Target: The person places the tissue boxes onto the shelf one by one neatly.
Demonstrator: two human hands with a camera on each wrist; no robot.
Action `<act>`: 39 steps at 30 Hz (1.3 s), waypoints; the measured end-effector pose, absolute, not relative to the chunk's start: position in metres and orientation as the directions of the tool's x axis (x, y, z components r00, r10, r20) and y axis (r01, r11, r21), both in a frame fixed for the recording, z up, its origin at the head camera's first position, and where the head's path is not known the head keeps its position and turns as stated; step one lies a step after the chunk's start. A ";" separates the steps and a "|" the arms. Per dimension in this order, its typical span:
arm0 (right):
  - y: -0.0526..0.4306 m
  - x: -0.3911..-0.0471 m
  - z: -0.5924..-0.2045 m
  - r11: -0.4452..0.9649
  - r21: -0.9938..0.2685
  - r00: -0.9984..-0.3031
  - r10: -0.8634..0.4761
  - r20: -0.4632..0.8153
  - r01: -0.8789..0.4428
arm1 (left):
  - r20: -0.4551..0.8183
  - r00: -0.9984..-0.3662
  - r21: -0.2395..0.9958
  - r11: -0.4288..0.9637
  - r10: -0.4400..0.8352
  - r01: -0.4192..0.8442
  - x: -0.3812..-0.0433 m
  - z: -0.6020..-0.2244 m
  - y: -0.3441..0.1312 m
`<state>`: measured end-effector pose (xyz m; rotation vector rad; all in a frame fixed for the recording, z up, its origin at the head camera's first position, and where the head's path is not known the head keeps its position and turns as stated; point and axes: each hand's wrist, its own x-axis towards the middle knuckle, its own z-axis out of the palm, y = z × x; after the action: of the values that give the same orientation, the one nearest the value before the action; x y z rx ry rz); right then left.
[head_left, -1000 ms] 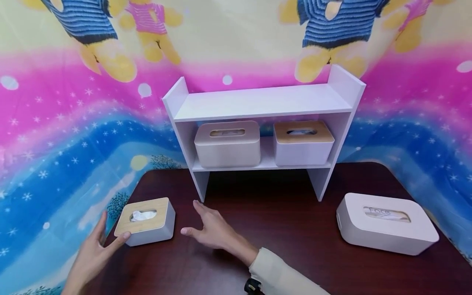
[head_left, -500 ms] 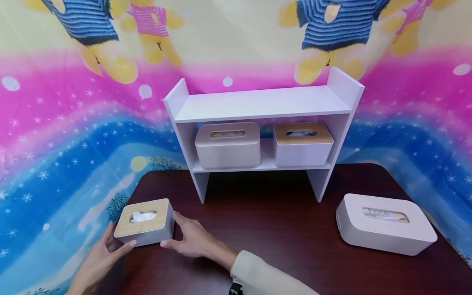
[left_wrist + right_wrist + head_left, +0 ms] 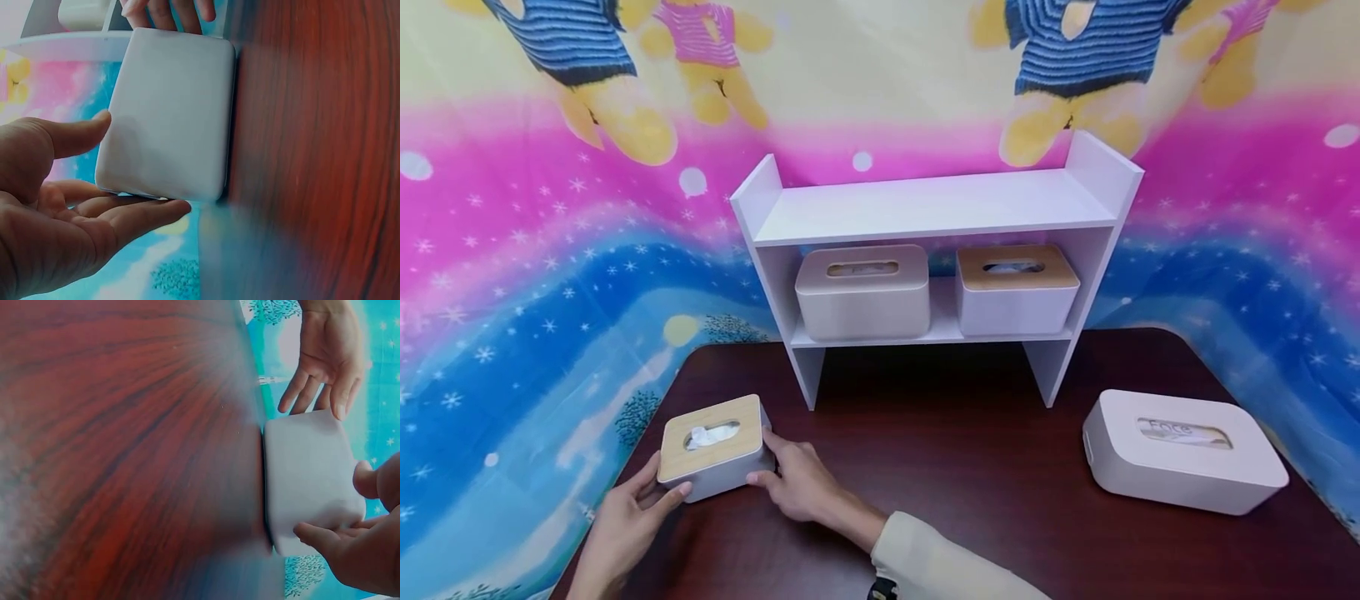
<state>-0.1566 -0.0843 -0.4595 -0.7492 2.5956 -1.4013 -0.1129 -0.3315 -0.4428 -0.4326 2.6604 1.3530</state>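
We find the small tissue box point(image 3: 717, 452) at the lower left of the head view, its pale wood lid facing up and white tissue point(image 3: 711, 433) showing in the oval slot. We cannot tell whether its base rests on the dark red-brown table point(image 3: 925, 467) or sits just above it.

The left hand point(image 3: 628, 517) grips the box at its left end, thumb against the front wall and fingers along the side. The right hand point(image 3: 801, 483) holds the opposite end, thumb near the front corner and fingers at the right side. Both wrist views confirm the box spans the gap between the two hands. We note a cream sleeve point(image 3: 951, 554) and a black wristband point(image 3: 882, 589) on the right arm.

At centre, we record a white shelf unit point(image 3: 936, 204). Its middle level bears a grey-beige box point(image 3: 863, 304) on the left and a wood-lidded white box point(image 3: 1018, 300) on the right, apart from one another. At the lower right stands a long pale box point(image 3: 1180, 462), with "Face" legible through its slot. A printed backdrop point(image 3: 887, 92) hangs behind.
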 end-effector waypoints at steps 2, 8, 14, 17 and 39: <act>-0.082 -0.155 -0.459 0.457 -0.808 -0.889 -0.424 0.171 -0.373 | -0.240 -0.948 0.761 0.566 -0.208 -0.317 -0.113 -0.442 -0.328; -0.078 -0.150 -0.459 0.498 -0.799 -0.934 -0.284 0.217 -0.338 | -0.214 -0.941 0.767 0.551 -0.261 -0.327 -0.111 -0.440 -0.314; -0.073 -0.150 -0.460 0.511 -0.805 -0.953 -0.195 0.232 -0.301 | -0.153 -0.933 0.795 0.520 -0.327 -0.312 -0.109 -0.440 -0.297; -0.069 -0.150 -0.462 0.498 -0.807 -0.948 -0.172 0.268 -0.318 | -0.135 -0.925 0.805 0.506 -0.355 -0.311 -0.107 -0.441 -0.290; -0.023 -0.138 -0.453 0.363 -0.844 -0.918 -0.120 0.379 -0.396 | -0.061 -0.912 0.895 0.382 -0.407 -0.230 -0.096 -0.425 -0.252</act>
<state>-0.1377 -0.0231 -0.4530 -0.5416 2.7929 -1.8561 -0.0956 -0.2523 -0.4250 -0.6396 2.7480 1.7324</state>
